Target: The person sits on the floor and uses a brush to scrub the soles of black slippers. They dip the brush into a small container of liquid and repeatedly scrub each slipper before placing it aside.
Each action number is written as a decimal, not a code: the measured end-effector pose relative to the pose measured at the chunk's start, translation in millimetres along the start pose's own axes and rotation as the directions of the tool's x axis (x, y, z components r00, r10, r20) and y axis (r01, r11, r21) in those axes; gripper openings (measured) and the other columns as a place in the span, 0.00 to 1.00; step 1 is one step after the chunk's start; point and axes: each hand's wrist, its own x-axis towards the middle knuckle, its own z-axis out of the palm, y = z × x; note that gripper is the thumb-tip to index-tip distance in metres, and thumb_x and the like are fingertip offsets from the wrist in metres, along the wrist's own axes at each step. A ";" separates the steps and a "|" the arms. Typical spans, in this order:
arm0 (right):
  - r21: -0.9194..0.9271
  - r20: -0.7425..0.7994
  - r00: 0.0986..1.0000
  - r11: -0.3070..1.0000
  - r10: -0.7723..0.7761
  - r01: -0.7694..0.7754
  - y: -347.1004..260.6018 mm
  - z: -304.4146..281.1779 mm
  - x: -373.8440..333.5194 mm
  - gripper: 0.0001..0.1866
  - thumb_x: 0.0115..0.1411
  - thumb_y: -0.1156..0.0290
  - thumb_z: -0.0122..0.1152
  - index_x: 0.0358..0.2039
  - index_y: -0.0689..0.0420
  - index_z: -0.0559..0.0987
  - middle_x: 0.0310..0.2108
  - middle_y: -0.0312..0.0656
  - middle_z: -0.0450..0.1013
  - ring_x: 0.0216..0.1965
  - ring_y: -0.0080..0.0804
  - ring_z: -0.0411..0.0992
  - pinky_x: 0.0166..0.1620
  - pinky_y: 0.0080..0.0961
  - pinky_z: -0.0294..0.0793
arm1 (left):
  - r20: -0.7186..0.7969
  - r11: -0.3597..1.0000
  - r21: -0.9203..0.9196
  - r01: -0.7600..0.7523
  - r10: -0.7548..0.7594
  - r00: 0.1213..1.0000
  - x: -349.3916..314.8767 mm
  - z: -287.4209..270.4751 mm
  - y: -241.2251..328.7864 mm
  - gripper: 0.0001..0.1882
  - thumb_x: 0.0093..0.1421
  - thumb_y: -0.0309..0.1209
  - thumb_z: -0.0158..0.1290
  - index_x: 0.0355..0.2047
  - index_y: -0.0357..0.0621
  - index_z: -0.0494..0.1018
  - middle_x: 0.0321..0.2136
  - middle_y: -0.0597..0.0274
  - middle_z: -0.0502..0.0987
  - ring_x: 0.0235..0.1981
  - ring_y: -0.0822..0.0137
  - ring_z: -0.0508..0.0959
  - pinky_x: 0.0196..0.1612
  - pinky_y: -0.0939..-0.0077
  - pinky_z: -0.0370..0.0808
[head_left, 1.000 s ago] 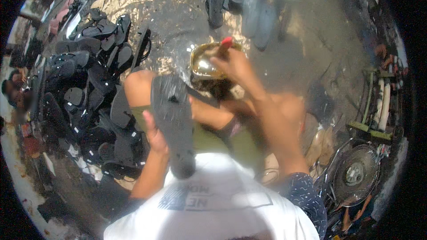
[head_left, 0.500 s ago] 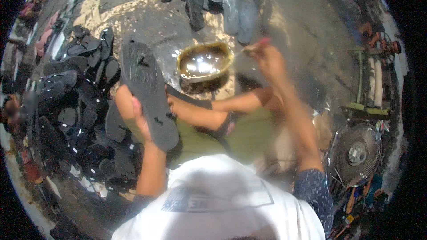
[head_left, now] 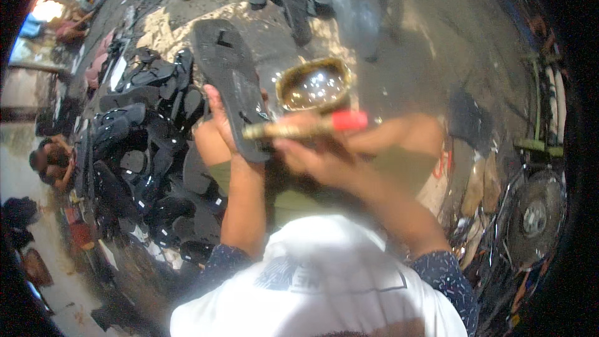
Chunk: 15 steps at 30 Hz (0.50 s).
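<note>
One black sole (head_left: 231,87) gripped in left hand (head_left: 218,128), one red-tipped brush (head_left: 299,128) clasped in right hand (head_left: 312,156).

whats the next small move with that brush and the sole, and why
Probably draw the brush along the black sole. The left hand holds the sole up, tilted, and the right hand has the brush's tip right at its lower part, away from the tin of glossy liquid. How much of the sole is coated can't be told.

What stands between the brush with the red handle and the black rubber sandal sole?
Nothing visible does. The right hand holds the brush with the red handle so that its tip already meets the black rubber sandal sole, gripped by the left hand. The glue bowl sits behind them.
</note>
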 end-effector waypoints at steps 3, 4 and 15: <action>-0.114 0.048 0.955 0.948 -0.293 0.297 6.6 -12.1 17.2 0.13 0.58 0.73 0.69 0.44 0.54 0.82 0.41 0.42 0.78 0.44 0.40 0.76 0.48 0.36 0.73 | -0.013 0.987 -0.146 0.064 -0.067 0.998 2.1 3.2 -8.5 0.31 0.67 0.58 0.48 0.51 0.42 0.75 0.46 0.53 0.81 0.42 0.58 0.83 0.50 0.59 0.80; -0.218 0.081 0.945 0.920 -0.316 0.326 24.8 -19.8 34.0 0.12 0.59 0.72 0.65 0.44 0.54 0.82 0.41 0.42 0.78 0.43 0.41 0.76 0.46 0.37 0.73 | 0.102 0.976 -0.175 0.126 -0.109 0.989 -4.5 4.1 -18.1 0.29 0.69 0.57 0.47 0.52 0.44 0.75 0.45 0.56 0.81 0.42 0.57 0.82 0.48 0.59 0.81; -0.128 0.176 0.933 0.947 0.315 -0.296 -10.2 -42.0 5.9 0.12 0.65 0.67 0.63 0.45 0.59 0.82 0.47 0.43 0.78 0.50 0.36 0.75 0.56 0.31 0.72 | -0.064 0.862 -0.005 0.507 -0.506 0.860 61.6 -36.4 -27.3 0.40 0.66 0.64 0.42 0.62 0.44 0.68 0.55 0.44 0.76 0.52 0.41 0.78 0.59 0.43 0.74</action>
